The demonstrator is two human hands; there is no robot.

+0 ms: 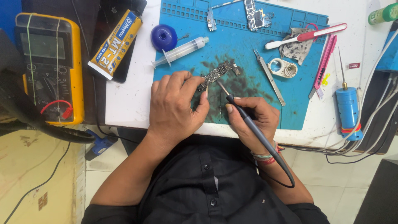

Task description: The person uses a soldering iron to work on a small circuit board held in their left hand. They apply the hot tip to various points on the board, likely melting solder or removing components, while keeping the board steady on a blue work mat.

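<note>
Board (217, 74) lies on the blue mat (298, 112), near its middle, on the dark stained patch. All places below are relative to the board.

Left hand (176, 108) sits just below-left of it, palm down, fingers curled; the fingertips (202, 81) are closed on the board's lower-left end and pin it flat. Wrist comes in from below and crosses the table edge.

Right hand (253, 120) sits below-right, closed around the iron (248, 124) in a pen grip: thumb and index near the front of the handle, the rest wrapped loosely. Iron is tilted, its tip up-left, ending right at the board's lower edge. Can't tell if it actually touches. Cord loops back past the wrist.

To do this well, my read:
- keep the heel of the right hand planted on the mat so only the fingers steer the tip
- hold the iron at a shallow slant as now, not upright
- keep the left fingertips on the board's end, clear of the tip
- short contact only; parts are tiny and packed close

Around it: syringe (180, 50) up-left, tweezers (270, 76) just right, toothbrush (304, 36) up-right, a second board (257, 16) well above at the mat's top edge, meter (47, 66) far left off the mat.
</note>
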